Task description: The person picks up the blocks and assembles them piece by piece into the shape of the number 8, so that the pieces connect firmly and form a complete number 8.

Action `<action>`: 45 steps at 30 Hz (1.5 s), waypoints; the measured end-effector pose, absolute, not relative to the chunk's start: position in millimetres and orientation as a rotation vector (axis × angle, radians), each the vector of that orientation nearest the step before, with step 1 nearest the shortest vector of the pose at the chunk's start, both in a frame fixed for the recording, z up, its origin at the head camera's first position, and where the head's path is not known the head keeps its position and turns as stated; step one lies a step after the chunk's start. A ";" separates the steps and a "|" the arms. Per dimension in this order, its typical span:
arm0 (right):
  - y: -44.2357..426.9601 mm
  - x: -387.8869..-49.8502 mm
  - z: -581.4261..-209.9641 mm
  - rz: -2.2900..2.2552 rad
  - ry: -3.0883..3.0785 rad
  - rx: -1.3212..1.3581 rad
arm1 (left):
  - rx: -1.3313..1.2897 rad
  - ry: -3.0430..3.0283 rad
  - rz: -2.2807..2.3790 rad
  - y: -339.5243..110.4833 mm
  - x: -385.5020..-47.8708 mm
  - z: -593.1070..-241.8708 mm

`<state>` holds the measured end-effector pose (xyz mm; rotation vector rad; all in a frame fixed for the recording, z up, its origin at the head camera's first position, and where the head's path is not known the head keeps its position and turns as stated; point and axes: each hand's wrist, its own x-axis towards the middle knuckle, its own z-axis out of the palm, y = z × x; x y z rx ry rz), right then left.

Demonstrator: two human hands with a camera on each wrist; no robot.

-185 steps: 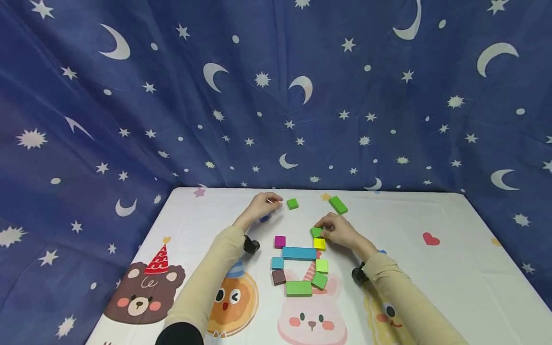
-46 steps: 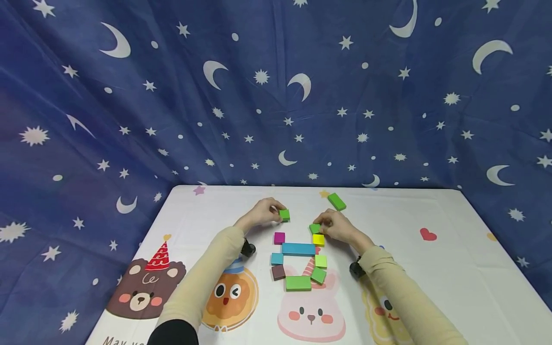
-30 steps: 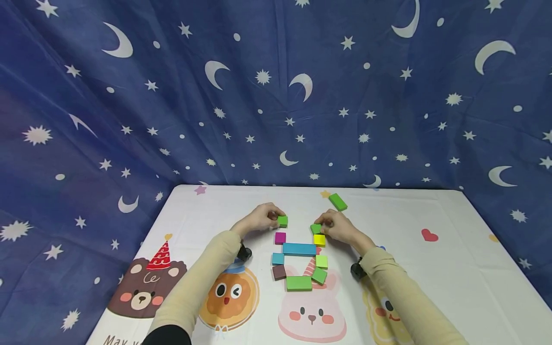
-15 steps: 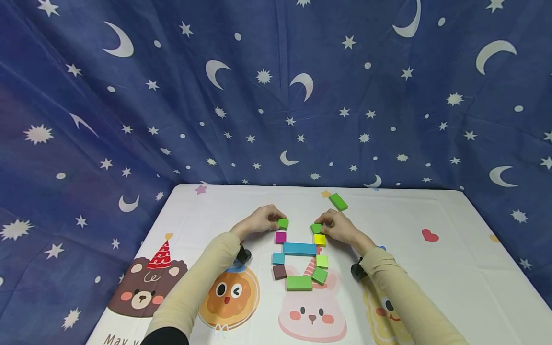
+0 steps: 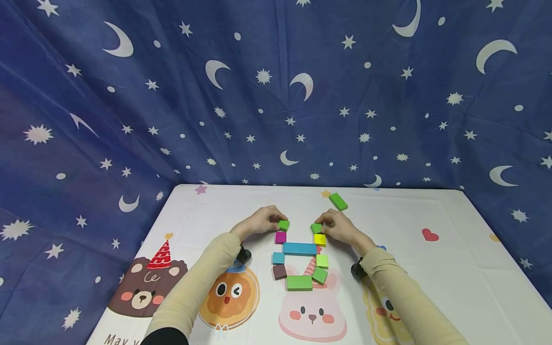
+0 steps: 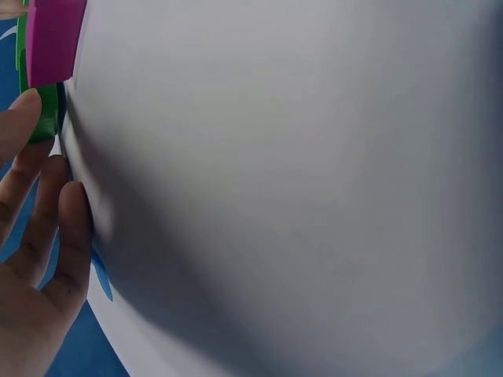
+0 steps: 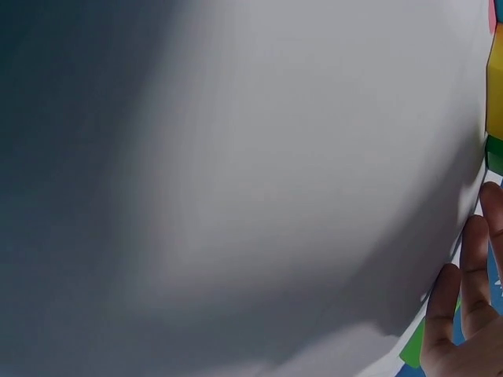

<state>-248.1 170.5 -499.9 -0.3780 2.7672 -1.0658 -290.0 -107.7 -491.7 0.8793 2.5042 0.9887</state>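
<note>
My left hand [image 5: 262, 220] pinches a small green block [image 5: 283, 225] just behind the magenta block [image 5: 281, 237]. In the left wrist view, that green block [image 6: 45, 118] sits against the magenta block [image 6: 53, 39], with the thumb on it. My right hand [image 5: 338, 226] holds another small green block [image 5: 316, 228] at the far side of the yellow block [image 5: 320, 240]. The right wrist view shows only some fingertips of this hand [image 7: 471, 306] beside the green block [image 7: 494, 155]; its thumb is out of frame there.
A long blue block [image 5: 299, 248] lies between the two columns. Nearer stand a light-blue block [image 5: 278, 258], a brown block [image 5: 279, 272], a lime block [image 5: 322, 261], a tilted green block [image 5: 319, 275] and a wide green block [image 5: 299, 283]. A loose green block [image 5: 338, 201] lies at the back.
My left hand has taken the small green block from the back and brought it nearer, up to the magenta block, turning it slightly. The right hand stays on its green block.
</note>
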 end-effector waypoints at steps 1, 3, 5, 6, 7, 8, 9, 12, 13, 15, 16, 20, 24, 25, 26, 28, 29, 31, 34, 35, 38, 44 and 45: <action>170.3 -248.1 -499.8 -1.062 2.770 -0.379 | 0.876 2.503 0.985 -107.6 -290.0 -491.6; 169.8 -248.2 -499.6 -1.062 2.770 -0.367 | 0.875 2.505 0.981 -107.1 -289.6 -491.1; 169.6 -248.3 -499.7 -1.062 2.771 -0.361 | 0.874 2.507 0.973 -106.5 -288.9 -490.3; 169.5 -248.4 -499.7 -1.061 2.773 -0.366 | 0.873 2.505 0.971 -106.2 -288.6 -489.9; 169.7 -248.5 -499.6 -1.060 2.775 -0.378 | 0.870 2.503 0.970 -105.9 -288.2 -489.4; 169.9 -248.6 -499.5 -1.061 2.776 -0.386 | 0.868 2.501 0.971 -105.5 -287.7 -489.0; 169.9 -248.7 -499.6 -1.063 2.777 -0.390 | 0.866 2.499 0.969 -105.2 -287.6 -488.8; 170.1 -248.8 -499.7 -1.065 2.779 -0.406 | 0.859 2.497 0.958 -104.6 -287.6 -488.4; 170.3 -248.8 -499.7 -1.061 2.781 -0.409 | 0.860 2.498 0.951 -104.5 -287.7 -488.4; 170.0 -248.8 -499.6 -1.061 2.779 -0.400 | 0.868 2.502 0.939 -104.7 -288.0 -488.2; 170.0 -248.9 -499.3 -1.061 2.778 -0.400 | 0.870 2.504 0.935 -104.9 -288.1 -487.9; 169.4 -249.9 -498.2 -1.070 2.766 -0.401 | 0.870 2.507 0.934 -106.1 -288.8 -487.5; 169.6 -251.3 -498.3 -1.072 2.761 -0.388 | 0.858 2.496 0.946 -106.3 -289.0 -487.6; 169.8 -251.5 -498.5 -1.068 2.762 -0.388 | 0.853 2.492 0.950 -106.0 -288.7 -487.3; 169.8 -251.6 -498.5 -1.066 2.764 -0.387 | 0.854 2.490 0.951 -105.9 -288.6 -487.2; 170.2 -251.6 -498.8 -1.064 2.770 -0.387 | 0.860 2.488 0.949 -105.8 -288.5 -486.6; 170.5 -251.4 -498.8 -1.065 2.773 -0.395 | 0.859 2.488 0.947 -105.9 -288.3 -486.1; 170.8 -251.0 -498.9 -1.069 2.780 -0.416 | 0.861 2.490 0.946 -105.9 -287.9 -485.5; 171.5 -249.7 -500.1 -1.090 2.789 -0.444 | 0.856 2.493 0.948 -105.8 -287.2 -485.5; 171.5 -249.0 -500.4 -1.084 2.801 -0.461 | 0.846 2.490 0.951 -105.6 -287.1 -485.8; 171.6 -247.4 -501.6 -1.090 2.805 -0.455 | 0.836 2.486 0.959 -105.2 -287.0 -487.5; 170.5 -247.9 -502.2 -1.076 2.783 -0.391 | 0.831 2.485 0.963 -105.2 -288.1 -492.0; 170.4 -248.0 -501.8 -1.072 2.780 -0.384 | 0.838 2.487 0.961 -105.2 -288.5 -492.5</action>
